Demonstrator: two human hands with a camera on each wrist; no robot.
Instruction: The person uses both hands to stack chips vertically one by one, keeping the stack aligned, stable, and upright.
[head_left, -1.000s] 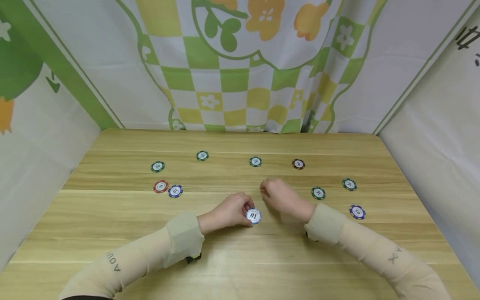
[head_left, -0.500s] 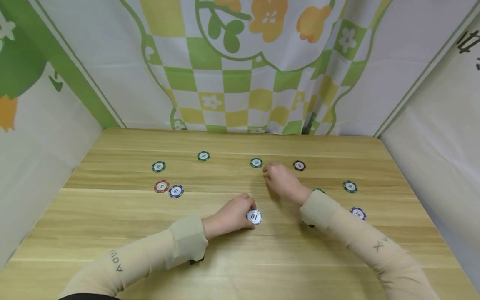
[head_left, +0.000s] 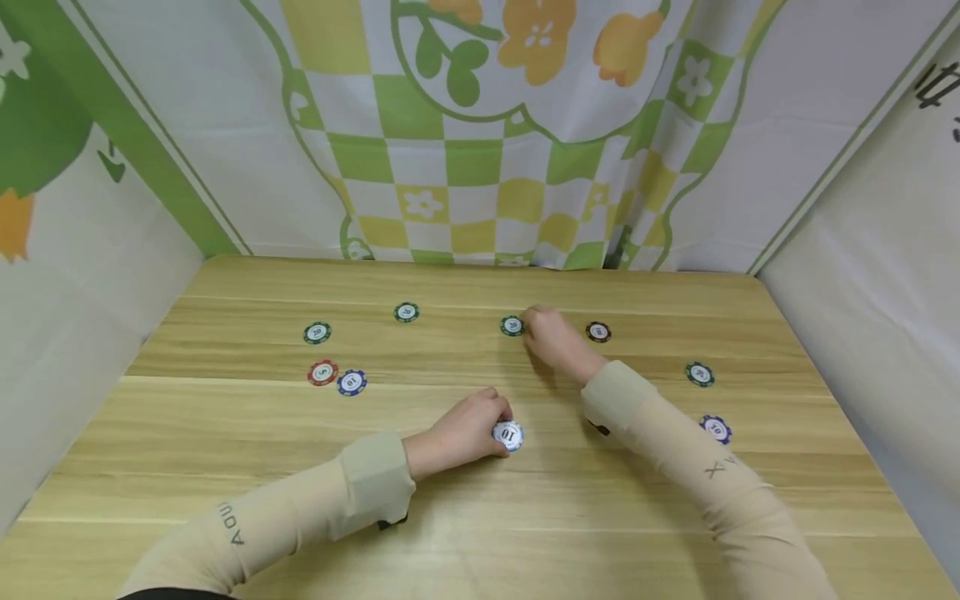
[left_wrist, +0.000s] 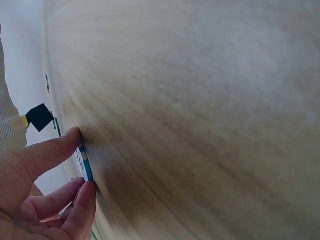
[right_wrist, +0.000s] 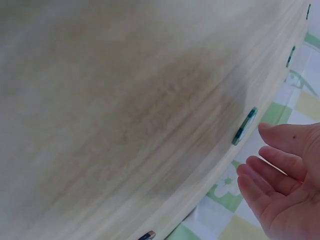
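Chip marked 10 [head_left: 507, 435], the blue-edged one, is pinched between the thumb and fingers of your left grip [head_left: 459, 432], low near the middle of the tabletop [head_left: 450, 546]. Can't tell if it's a single chip or a stack. Your right grip [head_left: 558, 342] isn't holding anything: fingers loosely bent, right beside the green 20 chip [head_left: 512, 326], with a sliver of gap at the thumb in the right wrist view.

Main worry, imo: that green chip lies flat and thin, so there's hardly any edge to catch. Come in too high or push sideways and I'd guess you'd just skate it away. The dark chip [head_left: 598, 332] sits near your right grip too, so a wide sweep could clip it. Also watch your right sleeve [head_left: 675, 442]; it crosses close by the blue chip [head_left: 717, 429] and might drag it. And if your left pinch loosens while you're looking elsewhere, that chip could slip out crooked.
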